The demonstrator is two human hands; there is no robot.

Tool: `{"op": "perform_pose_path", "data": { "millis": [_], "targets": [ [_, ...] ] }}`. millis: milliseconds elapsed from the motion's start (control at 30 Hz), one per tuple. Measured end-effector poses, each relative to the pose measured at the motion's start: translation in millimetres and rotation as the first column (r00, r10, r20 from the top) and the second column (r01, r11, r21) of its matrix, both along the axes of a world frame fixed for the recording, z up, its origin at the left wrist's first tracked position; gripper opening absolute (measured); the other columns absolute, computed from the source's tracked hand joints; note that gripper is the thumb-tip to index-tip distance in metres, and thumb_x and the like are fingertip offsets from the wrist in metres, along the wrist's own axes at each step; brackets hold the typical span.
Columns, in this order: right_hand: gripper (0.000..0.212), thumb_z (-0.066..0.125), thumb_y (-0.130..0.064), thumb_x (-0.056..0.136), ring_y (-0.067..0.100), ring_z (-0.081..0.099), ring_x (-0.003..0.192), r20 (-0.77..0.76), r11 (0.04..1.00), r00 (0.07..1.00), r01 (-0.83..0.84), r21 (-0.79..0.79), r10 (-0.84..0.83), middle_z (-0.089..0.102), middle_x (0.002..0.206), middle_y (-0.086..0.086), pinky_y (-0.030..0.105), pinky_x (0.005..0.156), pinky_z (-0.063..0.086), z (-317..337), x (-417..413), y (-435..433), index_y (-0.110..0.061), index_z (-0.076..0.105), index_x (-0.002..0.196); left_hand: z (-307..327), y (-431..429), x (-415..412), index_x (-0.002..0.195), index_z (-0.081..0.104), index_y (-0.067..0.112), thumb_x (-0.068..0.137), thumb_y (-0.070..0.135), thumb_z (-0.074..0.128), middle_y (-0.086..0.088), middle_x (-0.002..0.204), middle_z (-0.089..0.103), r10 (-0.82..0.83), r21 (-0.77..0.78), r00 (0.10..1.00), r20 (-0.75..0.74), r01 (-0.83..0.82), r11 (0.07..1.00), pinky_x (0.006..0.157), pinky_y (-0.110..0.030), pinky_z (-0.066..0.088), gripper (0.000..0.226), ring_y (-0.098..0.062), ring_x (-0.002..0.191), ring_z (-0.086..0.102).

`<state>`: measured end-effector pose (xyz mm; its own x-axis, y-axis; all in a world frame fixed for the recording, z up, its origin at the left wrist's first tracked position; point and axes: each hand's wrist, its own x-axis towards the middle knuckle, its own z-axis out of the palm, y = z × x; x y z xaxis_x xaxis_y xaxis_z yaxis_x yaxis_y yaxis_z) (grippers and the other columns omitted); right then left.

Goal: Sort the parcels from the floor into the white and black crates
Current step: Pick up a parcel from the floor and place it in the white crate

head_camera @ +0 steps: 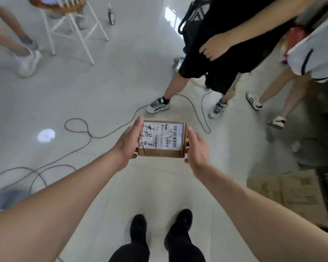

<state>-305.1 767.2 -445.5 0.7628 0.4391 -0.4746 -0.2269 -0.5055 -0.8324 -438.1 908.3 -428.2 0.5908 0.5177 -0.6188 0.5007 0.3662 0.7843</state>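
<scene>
Parcel (162, 138): gripped endwise by left hand (128, 142) and right hand (196, 148); label (169, 136) upward, presumably for reading.

Indoor workroom — glossy floor (106, 87), trailing cable (78, 119)

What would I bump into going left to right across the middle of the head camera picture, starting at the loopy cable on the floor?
purple cable loop → left hand → parcel, held between both hands → right hand → white-and-black shoe of someone standing by
</scene>
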Motion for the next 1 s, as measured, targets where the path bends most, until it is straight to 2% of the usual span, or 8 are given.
{"op": "perform_pose_path", "data": {
  "millis": [200, 300, 400, 500, 567, 700, 833, 1000],
  "targets": [
    [0.066, 0.041, -0.081, 0.072, 0.026, 0.067, 0.091, 0.122, 0.97, 0.962, 0.243, 0.026, -0.244, 0.07, 0.095, 0.0, 0.04, 0.077, 0.047, 48.6, 46.9, -96.5, -0.023, 0.064, 0.093, 45.0, -70.8, 75.5, 0.121, 0.063, 0.037, 0.056, 0.098, 0.031, 0.004, 0.105, 0.076, -0.222, 0.058, 0.975, 0.027, 0.22, 0.974, 0.085, -0.042, 0.044, 0.095, -0.026, 0.102, 0.066],
    [0.064, 0.041, -0.079, 0.075, 0.027, 0.064, 0.087, 0.155, 0.934, 0.921, 0.355, 0.038, -0.357, 0.07, 0.094, 0.002, 0.042, 0.077, 0.047, 67.2, 69.4, -156.7, -0.02, 0.062, 0.088, 65.3, -123.5, 113.3, 0.115, 0.063, 0.036, 0.074, 0.094, 0.03, 0.005, 0.11, 0.074, -0.322, 0.111, 0.945, 0.058, 0.314, 0.943, 0.088, -0.04, 0.046, 0.079, -0.022, 0.101, 0.067],
    [0.068, 0.039, -0.081, 0.075, 0.026, 0.062, 0.083, 0.185, 0.891, 0.871, 0.45, 0.065, -0.454, 0.07, 0.091, 0.003, 0.045, 0.076, 0.048, 77.4, 91.6, -225.8, -0.019, 0.062, 0.089, 79.9, -182.1, 153.8, 0.118, 0.063, 0.035, 0.065, 0.098, 0.031, 0.005, 0.113, 0.072, -0.426, 0.173, 0.903, 0.047, 0.413, 0.894, 0.09, -0.042, 0.048, 0.088, -0.025, 0.102, 0.067],
    [0.066, 0.041, -0.082, 0.078, 0.026, 0.068, 0.094, 0.205, 0.839, 0.815, 0.538, 0.08, -0.542, 0.073, 0.092, -0.001, 0.051, 0.09, 0.053, 87.8, 114.2, -301.3, -0.021, 0.065, 0.091, 100.1, -251.1, 192.7, 0.108, 0.064, 0.036, 0.085, 0.085, 0.029, 0.013, 0.101, 0.072, -0.524, 0.199, 0.848, 0.076, 0.502, 0.842, 0.078, -0.036, 0.04, 0.065, -0.022, 0.089, 0.061],
    [0.063, 0.042, -0.077, 0.083, 0.021, 0.068, 0.095, 0.247, 0.806, 0.77, 0.583, 0.103, -0.588, 0.072, 0.091, -0.003, 0.049, 0.094, 0.052, 95.7, 127.5, -353.0, -0.019, 0.067, 0.091, 110.5, -298.9, 216.4, 0.099, 0.067, 0.037, 0.076, 0.084, 0.028, 0.019, 0.086, 0.072, -0.595, 0.232, 0.8, 0.071, 0.567, 0.79, 0.075, -0.036, 0.037, 0.065, -0.02, 0.081, 0.057],
    [0.056, 0.047, -0.069, 0.089, 0.022, 0.069, 0.092, 0.236, 0.736, 0.699, 0.662, 0.141, -0.674, 0.072, 0.089, -0.002, 0.042, 0.084, 0.053, 111.8, 145.9, -457.7, -0.017, 0.066, 0.09, 124.2, -398.9, 261.2, 0.099, 0.066, 0.03, 0.088, 0.081, 0.028, 0.01, 0.087, 0.073, -0.687, 0.266, 0.716, 0.122, 0.643, 0.718, 0.07, -0.029, 0.039, 0.065, -0.016, 0.073, 0.058],
    [0.051, 0.041, -0.061, 0.101, 0.016, 0.064, 0.092, 0.314, 0.691, 0.631, 0.71, 0.133, -0.709, 0.068, 0.094, -0.003, 0.031, 0.073, 0.043, 127.8, 156.8, -557.4, -0.016, 0.066, 0.098, 142.6, -497.5, 296.3, 0.089, 0.064, 0.024, 0.106, 0.05, 0.022, 0.021, 0.061, 0.07, -0.769, 0.32, 0.624, 0.14, 0.707, 0.631, 0.043, -0.011, 0.041, 0.052, 0.003, 0.046, 0.06],
    [0.072, 0.037, -0.082, 0.081, 0.02, 0.068, 0.094, 0.251, 0.59, 0.548, 0.795, 0.14, -0.798, 0.072, 0.098, -0.001, 0.051, 0.088, 0.055, 138.7, 163.8, -652.9, -0.021, 0.07, 0.101, 142.8, -597.0, 336.7, 0.096, 0.063, 0.029, 0.103, 0.056, 0.024, 0.02, 0.072, 0.072, -0.848, 0.338, 0.507, 0.153, 0.78, 0.527, 0.057, -0.018, 0.044, 0.049, 0.004, 0.054, 0.061]
  ]
}}
